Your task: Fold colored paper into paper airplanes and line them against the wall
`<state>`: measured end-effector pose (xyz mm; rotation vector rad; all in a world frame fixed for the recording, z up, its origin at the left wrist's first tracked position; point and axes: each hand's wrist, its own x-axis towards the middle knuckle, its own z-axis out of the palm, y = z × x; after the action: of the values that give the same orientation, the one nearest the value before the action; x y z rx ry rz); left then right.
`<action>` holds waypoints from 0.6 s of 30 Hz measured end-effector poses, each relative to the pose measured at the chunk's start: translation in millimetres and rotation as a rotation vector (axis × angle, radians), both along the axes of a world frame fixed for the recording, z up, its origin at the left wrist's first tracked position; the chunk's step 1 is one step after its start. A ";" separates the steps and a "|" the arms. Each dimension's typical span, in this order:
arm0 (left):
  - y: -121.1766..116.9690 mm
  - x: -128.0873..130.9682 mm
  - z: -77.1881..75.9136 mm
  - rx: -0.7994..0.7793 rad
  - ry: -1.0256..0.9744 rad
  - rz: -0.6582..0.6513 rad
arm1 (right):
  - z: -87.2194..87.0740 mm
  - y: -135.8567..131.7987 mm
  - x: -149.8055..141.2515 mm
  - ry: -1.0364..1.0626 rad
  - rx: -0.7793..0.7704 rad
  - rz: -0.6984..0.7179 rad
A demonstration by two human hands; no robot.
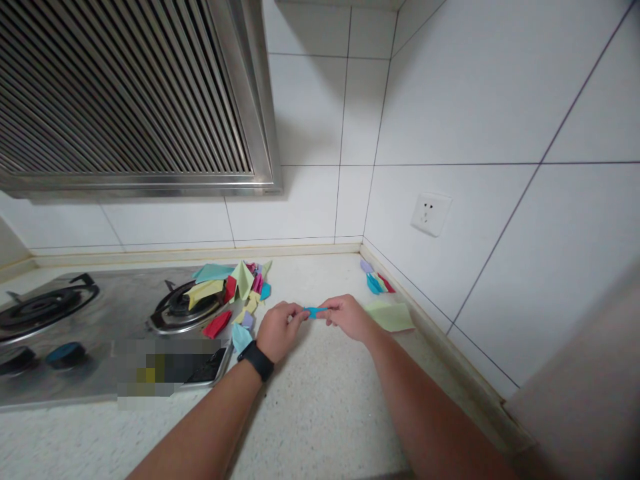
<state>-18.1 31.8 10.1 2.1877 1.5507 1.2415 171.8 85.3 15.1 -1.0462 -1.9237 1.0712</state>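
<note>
My left hand [279, 328] and my right hand [347, 315] meet above the speckled countertop [320, 400]. Both pinch a small folded blue paper piece [315, 311] between their fingertips, one at each end. A black band sits on my left wrist. Just left of my hands lies a heap of folded coloured paper pieces [235, 293], spilling over the edge of the hob. To the right of my right hand lies a pale green paper sheet [391, 315].
A steel gas hob [100, 320] with two burners fills the left. A ribbed extractor hood [130, 93] hangs above it. A few finished folded pieces [376, 280] lie by the tiled wall corner. A wall socket [431, 213] sits on the right wall.
</note>
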 end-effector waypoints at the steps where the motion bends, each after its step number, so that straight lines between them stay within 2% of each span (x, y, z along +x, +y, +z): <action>1: 0.2 -0.2 0.0 0.000 0.011 -0.007 | 0.1 0.4 1.0 -0.011 0.020 -0.027; 8: 0.2 -0.3 0.4 0.024 0.079 0.064 | 5.2 -1.9 -0.2 -0.024 0.042 -0.007; 11: 1.8 -1.6 1.4 0.025 0.052 0.048 | 5.6 -1.4 -0.3 -0.039 0.047 -0.081; 18: 10.9 -7.6 -0.8 -0.099 -0.169 -0.092 | 1.8 4.6 2.2 0.036 0.067 -0.082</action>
<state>-25.7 42.7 9.3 2.0123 1.3990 1.2582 174.0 89.9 16.9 -1.0523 -1.8594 0.9671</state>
